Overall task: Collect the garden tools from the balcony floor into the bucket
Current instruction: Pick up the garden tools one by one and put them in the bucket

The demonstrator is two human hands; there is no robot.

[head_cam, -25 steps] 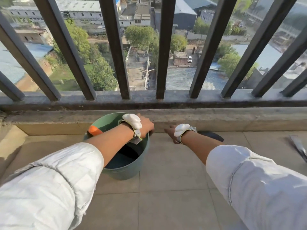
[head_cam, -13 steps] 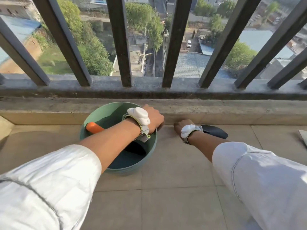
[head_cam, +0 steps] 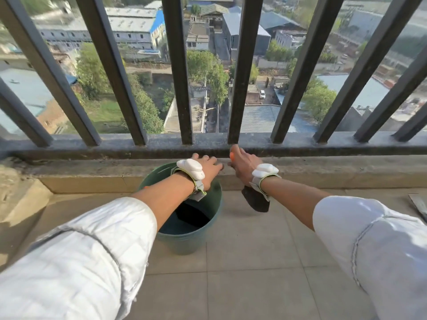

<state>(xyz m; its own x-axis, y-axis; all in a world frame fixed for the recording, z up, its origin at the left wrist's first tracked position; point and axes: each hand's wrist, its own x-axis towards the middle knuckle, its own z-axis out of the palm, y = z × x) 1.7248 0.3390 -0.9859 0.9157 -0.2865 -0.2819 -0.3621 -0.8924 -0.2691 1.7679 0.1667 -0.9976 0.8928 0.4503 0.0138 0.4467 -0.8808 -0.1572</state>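
A tiled balcony floor (head_cam: 254, 262) is bounded by a dark railing (head_cam: 238, 88). The green bucket (head_cam: 191, 236) is steadied at its rim by the left hand (head_cam: 206, 168), fingers curled over it. A trowel (head_cam: 255, 200) is held just right of the bucket by the right hand (head_cam: 241, 161), fingers wrapped round its orange handle, blade hanging down. It is judged stiff, light and blade-heavy, best gripped by the handle.

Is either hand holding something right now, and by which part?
Right hand holds the trowel by its orange handle, blade hanging down. Left hand rests on the bucket rim.
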